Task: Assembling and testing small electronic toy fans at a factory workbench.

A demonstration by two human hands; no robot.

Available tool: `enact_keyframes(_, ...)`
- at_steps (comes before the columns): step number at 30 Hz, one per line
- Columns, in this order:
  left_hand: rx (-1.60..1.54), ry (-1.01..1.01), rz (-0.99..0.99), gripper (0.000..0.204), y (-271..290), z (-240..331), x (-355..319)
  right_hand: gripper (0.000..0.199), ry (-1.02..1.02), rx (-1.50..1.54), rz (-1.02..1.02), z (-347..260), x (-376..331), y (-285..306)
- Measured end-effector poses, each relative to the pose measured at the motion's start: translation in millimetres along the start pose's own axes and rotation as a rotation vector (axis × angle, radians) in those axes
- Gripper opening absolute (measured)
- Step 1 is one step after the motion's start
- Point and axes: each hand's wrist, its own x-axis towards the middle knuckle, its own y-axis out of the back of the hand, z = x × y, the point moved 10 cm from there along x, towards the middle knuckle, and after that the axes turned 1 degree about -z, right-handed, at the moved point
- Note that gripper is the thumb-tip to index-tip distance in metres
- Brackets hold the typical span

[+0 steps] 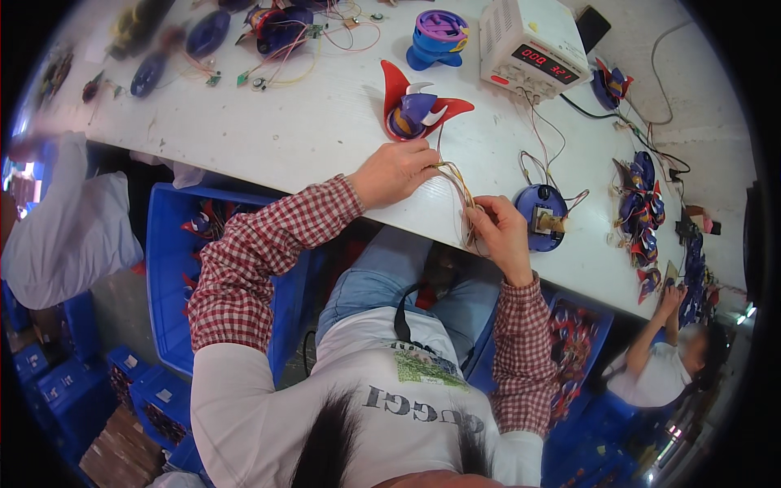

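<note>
My left hand (397, 174) pinches a bundle of thin wires (458, 180) at the front edge of the white table. My right hand (501, 234) has its fingers closed on the lower end of the same bundle. Just beyond my left hand lies a toy part (415, 114) with red wing-like pieces, a purple middle and white horn shapes. A single wire runs from it down toward the bundle. To the right of my right hand rests a round blue plastic piece (540, 216) with a metal-looking part and wires on it.
A white power supply (533, 53) with red digits stands at the back, beside a blue pot (438, 39) holding purple pieces. More toy parts (643, 203) line the right side. A blue bin (172, 276) sits below the table's left edge. Another person (655, 370) works at far right.
</note>
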Motion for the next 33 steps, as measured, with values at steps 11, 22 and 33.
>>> enact_keyframes(11,-0.082,0.094,-0.136,0.011,-9,-6,10,0.017,0.11,-0.058,0.082,-8,-7,3)
enact_keyframes(22,-0.068,0.058,-0.043,0.012,-2,-4,4,0.016,0.112,-0.042,0.121,-6,-8,4)
enact_keyframes(33,-0.059,0.089,-0.056,0.013,-8,-7,4,0.017,0.138,-0.029,0.142,-7,-9,2)
